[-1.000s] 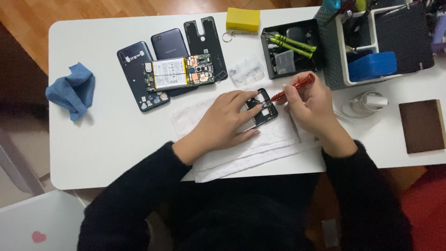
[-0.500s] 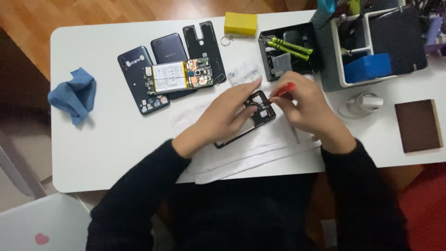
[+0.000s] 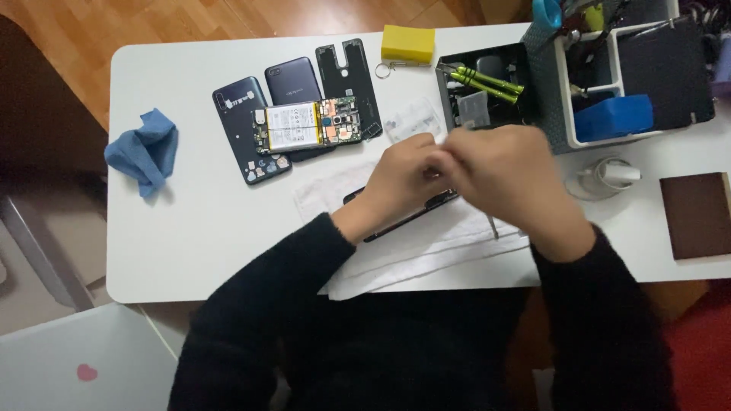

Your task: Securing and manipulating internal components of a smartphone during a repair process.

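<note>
Seen from above at a white rectangular table (image 3: pixel 190 228): left hand (image 3: pixel 400 179) and right hand (image 3: pixel 506 179) pressed together over a flat black phone frame (image 3: pixel 403 221), lying aslant on a stack of white paper towels (image 3: pixel 426 255) near the table's near edge, probably to cushion the part and catch small pieces. Left fingers curled down onto the frame, apparently pinning it flat. Right fingers closed in a loose fist, blurred; cannot tell what, if anything, sits inside, though a thin grey metal shaft (image 3: pixel 493 227) pokes out beneath the palm. Laid out at far left, within easy reach: an opened phone body with exposed white battery and circuit board (image 3: pixel 308 125), resting across two dark blue phone back covers (image 3: pixel 244 133) beside a black plastic inner cover (image 3: pixel 346 76). Further left, a crumpled blue cloth (image 3: pixel 145 148). At far right, a black tray holding green-handled tools (image 3: pixel 487 82), a yellow sponge block (image 3: pixel 407 43) and a white desk organiser (image 3: pixel 609 137).
</note>
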